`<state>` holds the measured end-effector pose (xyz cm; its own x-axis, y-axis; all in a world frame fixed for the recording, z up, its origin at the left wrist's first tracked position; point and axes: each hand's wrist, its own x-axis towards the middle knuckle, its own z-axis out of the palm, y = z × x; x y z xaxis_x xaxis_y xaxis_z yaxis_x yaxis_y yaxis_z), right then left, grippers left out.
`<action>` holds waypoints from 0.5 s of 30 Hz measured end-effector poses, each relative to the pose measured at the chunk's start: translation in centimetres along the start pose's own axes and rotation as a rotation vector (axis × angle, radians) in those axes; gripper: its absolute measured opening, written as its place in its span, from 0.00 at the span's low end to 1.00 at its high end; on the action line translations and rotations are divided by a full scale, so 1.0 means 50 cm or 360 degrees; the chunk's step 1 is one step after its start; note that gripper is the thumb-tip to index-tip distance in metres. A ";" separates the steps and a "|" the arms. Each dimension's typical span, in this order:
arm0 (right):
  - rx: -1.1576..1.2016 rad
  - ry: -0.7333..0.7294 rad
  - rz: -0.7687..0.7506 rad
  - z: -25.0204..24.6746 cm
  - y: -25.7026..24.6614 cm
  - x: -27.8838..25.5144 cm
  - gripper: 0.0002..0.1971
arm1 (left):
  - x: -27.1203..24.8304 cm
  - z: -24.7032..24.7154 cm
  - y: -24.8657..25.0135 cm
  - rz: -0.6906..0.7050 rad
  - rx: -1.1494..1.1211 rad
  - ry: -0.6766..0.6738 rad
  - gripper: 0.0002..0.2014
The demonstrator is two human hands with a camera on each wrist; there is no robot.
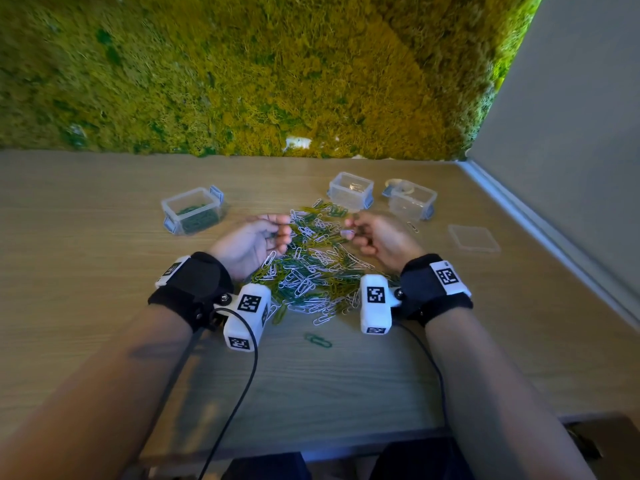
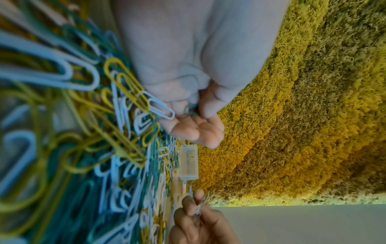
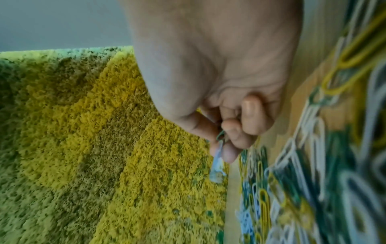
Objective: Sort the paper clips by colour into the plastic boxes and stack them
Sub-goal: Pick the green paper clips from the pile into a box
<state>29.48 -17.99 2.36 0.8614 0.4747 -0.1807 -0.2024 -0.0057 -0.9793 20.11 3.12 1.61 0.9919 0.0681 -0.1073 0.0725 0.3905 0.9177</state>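
A mixed pile of white, yellow and green paper clips [image 1: 311,268] lies mid-table. My left hand [image 1: 278,232] hovers at the pile's left edge and pinches a green paper clip [image 2: 191,109] between thumb and fingers. Over the right edge, my right hand [image 1: 349,232] is curled; its thumb and fingers pinch a small bunch of clips, of which a green loop [image 3: 220,136] and a pale clip [image 3: 217,158] show. An open clear box [image 1: 192,211] holding green clips stands to the left. Two more clear boxes [image 1: 351,190] [image 1: 412,199] stand behind the pile on the right.
A clear lid [image 1: 474,239] lies flat at the right. One stray green clip [image 1: 318,340] lies near the front, another clip [image 1: 412,226] beside the right box. A moss wall [image 1: 277,81] backs the table; a grey wall closes the right side.
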 end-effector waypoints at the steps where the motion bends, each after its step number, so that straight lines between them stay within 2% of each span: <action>1: -0.0053 -0.0006 0.0003 -0.006 -0.003 -0.004 0.10 | 0.000 0.001 0.001 -0.0025 -0.0042 -0.0001 0.13; 4: -0.0313 -0.0022 0.0049 -0.013 -0.011 -0.016 0.09 | -0.004 0.009 0.004 -0.0076 -0.0321 -0.0032 0.13; 7: -0.0894 0.0146 -0.0005 -0.014 -0.016 -0.028 0.04 | -0.013 0.017 0.014 -0.0082 -0.0644 -0.0098 0.10; 8: -0.1043 0.0120 -0.0052 -0.013 -0.014 -0.031 0.02 | -0.015 0.020 0.016 -0.0089 -0.0725 -0.0127 0.10; 10: -0.1253 -0.0040 -0.0097 -0.011 -0.008 -0.033 0.07 | -0.019 0.024 0.018 -0.0107 -0.0760 -0.0170 0.10; 12: -0.1341 -0.0181 -0.0080 -0.005 -0.008 -0.039 0.05 | -0.021 0.029 0.014 -0.0137 -0.0691 -0.0191 0.09; 15: -0.1401 -0.0105 -0.0107 -0.004 -0.015 -0.035 0.04 | -0.019 0.031 0.006 -0.0182 -0.0639 -0.0222 0.09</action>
<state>28.21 -18.98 3.39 0.8242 0.5484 -0.1410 0.3035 -0.6381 -0.7076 19.37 1.73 2.59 0.9864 -0.1101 -0.1217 0.1637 0.7162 0.6784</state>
